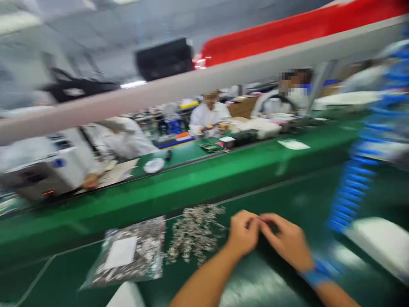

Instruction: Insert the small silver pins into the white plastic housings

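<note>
My left hand (243, 233) and my right hand (286, 238) meet fingertip to fingertip above the green table (306, 192). Both are pinched closed on something too small and blurred to make out; a dark reddish spot shows between the fingertips. A blue band (319, 273) is around my right wrist. Just left of my left hand lies a loose pile of small silvery metal parts (196, 232). Farther left, a clear plastic bag (147, 251) with a white label holds similar parts.
A raised green ledge (198, 179) runs across behind the table. A coiled blue hose (354, 170) hangs at the right, near a white object (380, 243). Beyond the ledge, people in white work, with a boxy machine (44, 170) at the left. Another white object (126, 296) is at the bottom edge.
</note>
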The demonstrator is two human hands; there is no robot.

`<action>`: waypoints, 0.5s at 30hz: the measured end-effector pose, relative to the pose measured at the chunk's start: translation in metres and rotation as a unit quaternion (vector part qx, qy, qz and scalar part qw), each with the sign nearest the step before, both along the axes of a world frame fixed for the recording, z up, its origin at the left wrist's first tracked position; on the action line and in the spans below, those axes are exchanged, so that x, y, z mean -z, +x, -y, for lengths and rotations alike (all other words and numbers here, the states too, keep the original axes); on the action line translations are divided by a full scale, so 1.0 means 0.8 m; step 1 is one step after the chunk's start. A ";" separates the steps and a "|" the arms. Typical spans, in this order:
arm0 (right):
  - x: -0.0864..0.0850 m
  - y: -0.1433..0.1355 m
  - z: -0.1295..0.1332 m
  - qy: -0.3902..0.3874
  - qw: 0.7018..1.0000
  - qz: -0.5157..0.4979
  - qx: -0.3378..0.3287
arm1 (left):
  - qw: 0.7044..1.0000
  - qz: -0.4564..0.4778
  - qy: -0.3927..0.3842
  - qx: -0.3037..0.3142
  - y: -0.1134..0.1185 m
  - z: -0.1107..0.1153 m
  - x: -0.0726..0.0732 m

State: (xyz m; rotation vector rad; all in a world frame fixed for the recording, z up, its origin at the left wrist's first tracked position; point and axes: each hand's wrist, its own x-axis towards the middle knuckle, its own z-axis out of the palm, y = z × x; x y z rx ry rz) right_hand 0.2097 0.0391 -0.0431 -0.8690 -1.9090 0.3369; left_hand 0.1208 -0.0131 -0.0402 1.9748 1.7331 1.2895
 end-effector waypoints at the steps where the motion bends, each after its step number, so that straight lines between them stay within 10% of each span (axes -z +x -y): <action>1: 0.000 0.029 0.011 -0.006 0.999 0.023 0.023 | 0.999 0.015 0.005 0.028 -0.003 0.000 -0.003; 6: -0.009 0.115 0.028 0.009 0.986 0.063 0.153 | 0.992 0.030 0.046 0.113 -0.013 -0.034 0.029; 11: -0.001 0.207 0.043 -0.027 0.876 0.182 0.445 | 0.978 -0.076 0.108 0.159 -0.010 -0.019 0.036; 15: 0.003 0.237 0.046 -0.120 0.876 0.166 0.437 | 0.949 -0.167 0.144 0.224 0.000 -0.007 0.026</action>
